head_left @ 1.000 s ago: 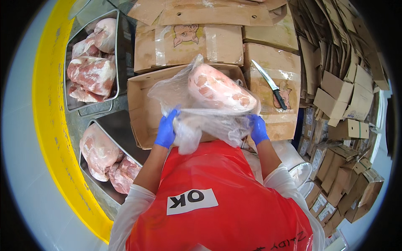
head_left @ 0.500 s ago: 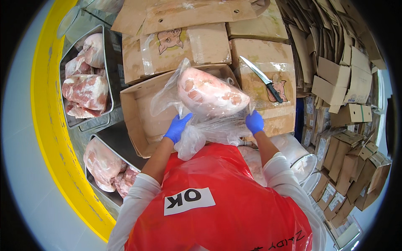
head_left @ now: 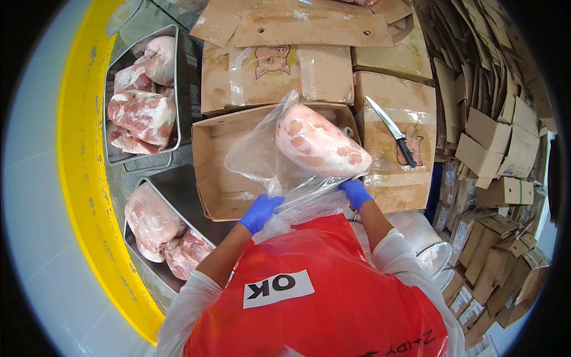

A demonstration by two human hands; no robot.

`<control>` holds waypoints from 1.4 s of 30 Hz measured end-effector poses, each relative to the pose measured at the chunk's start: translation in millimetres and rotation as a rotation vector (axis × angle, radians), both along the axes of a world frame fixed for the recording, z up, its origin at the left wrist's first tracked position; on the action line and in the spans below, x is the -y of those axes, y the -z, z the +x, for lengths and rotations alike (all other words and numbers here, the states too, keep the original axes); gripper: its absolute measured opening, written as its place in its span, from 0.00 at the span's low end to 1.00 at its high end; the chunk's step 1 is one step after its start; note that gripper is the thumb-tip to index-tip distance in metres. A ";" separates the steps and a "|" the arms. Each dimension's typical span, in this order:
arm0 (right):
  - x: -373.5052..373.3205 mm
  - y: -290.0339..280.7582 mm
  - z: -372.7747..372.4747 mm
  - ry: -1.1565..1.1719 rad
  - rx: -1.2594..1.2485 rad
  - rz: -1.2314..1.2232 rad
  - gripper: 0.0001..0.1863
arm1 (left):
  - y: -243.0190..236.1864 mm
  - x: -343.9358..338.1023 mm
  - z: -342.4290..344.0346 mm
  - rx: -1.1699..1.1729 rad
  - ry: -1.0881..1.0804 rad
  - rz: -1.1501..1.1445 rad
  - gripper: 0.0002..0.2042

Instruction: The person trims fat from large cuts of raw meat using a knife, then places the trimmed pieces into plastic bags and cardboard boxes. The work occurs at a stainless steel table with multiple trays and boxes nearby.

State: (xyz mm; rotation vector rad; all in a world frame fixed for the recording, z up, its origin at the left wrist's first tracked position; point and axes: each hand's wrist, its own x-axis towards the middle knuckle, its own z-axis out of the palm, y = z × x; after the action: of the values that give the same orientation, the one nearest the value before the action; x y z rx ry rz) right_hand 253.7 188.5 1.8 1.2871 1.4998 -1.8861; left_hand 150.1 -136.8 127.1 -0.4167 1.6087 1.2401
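A large pale cut of meat (head_left: 318, 140) lies tilted over the right part of an open cardboard box (head_left: 223, 178), on a clear plastic bag (head_left: 253, 152). The bag spreads left of the meat and bunches towards my red apron. My left hand (head_left: 260, 214), in a blue glove, is closed on the gathered plastic at the near left. At the meat's near right end my right hand (head_left: 357, 193), gloved in blue too, grips the bag's edge. Its fingertips are partly hidden by plastic. On the taped box to the right rests a knife (head_left: 392, 132) with a black handle.
Two metal bins at the left, the far bin (head_left: 177, 113) and the near bin (head_left: 187, 193), hold meat cuts. A closed carton (head_left: 324, 71) stands behind the open box. Flattened cardboard (head_left: 476, 77) is stacked at the right. A yellow band (head_left: 74, 149) runs along the left.
Both hands have drawn closer to my apron, pulling the plastic tighter beneath the meat. The whole view has shifted, so surroundings appear further right.
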 end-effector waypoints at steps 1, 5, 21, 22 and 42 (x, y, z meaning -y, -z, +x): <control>4.0 2.4 5.4 -0.022 0.031 0.061 0.13 | -8.8 2.1 0.0 0.010 -0.017 0.034 0.14; -5.3 -30.6 13.1 0.127 0.179 -0.122 0.09 | -58.6 -6.5 -6.9 0.035 -0.099 0.150 0.11; 62.1 -313.6 -53.7 -0.654 -0.311 -0.106 0.09 | -259.5 73.0 -45.6 -0.436 -0.595 0.022 0.24; 59.1 -322.9 -51.4 -0.685 -0.365 -0.084 0.09 | -268.6 68.7 -45.8 -0.461 -0.582 0.063 0.24; 146.3 -122.3 -96.9 -0.738 -1.038 0.418 0.26 | -283.5 43.5 -38.3 -0.466 -0.412 0.178 0.36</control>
State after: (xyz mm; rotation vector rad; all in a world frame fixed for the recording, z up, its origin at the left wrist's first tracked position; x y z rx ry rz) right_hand 156.8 42.3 124.0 -0.3306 2.4712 -1.7671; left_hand 111.8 -180.3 410.6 -0.3736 1.8322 1.8855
